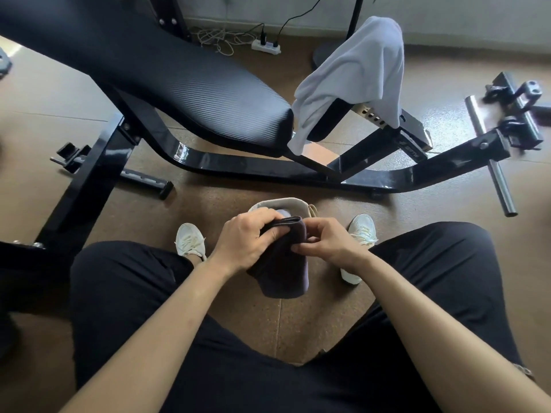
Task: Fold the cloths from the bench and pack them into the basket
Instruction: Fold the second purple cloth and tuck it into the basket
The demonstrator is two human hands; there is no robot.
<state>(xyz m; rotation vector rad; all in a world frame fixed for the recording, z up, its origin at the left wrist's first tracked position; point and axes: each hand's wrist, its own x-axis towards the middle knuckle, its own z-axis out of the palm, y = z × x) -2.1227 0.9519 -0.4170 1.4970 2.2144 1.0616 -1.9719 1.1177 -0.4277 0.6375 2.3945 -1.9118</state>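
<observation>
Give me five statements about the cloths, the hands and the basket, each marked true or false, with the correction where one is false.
1. The left hand and the right hand both hold the dark cloth. True.
2. The pale cloth lies folded on the floor. False: it hangs draped over the raised end of the bench.
3. The basket stands on the floor between the person's shoes. True.
4. The basket is empty. False: something pale shows inside it.
5. A power strip with plugs in it lies on the floor near the wall. True.
</observation>
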